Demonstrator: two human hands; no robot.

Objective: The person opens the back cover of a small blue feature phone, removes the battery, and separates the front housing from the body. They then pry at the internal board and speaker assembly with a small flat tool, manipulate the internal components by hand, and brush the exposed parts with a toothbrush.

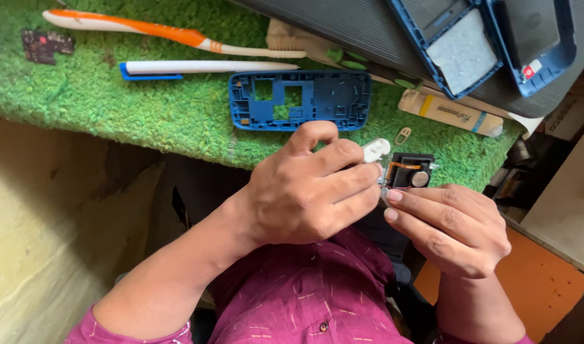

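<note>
Small black electronic module sits between both hands, above a magenta shirt. Left hand is curled closed around a white-tipped tool touching it. Right hand pinches the module's lower edge. Behind, a blue phone frame lies on green matting.

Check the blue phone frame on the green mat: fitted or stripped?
Stripped: the blue phone frame lies bare, green mat showing through its cutouts.
</note>
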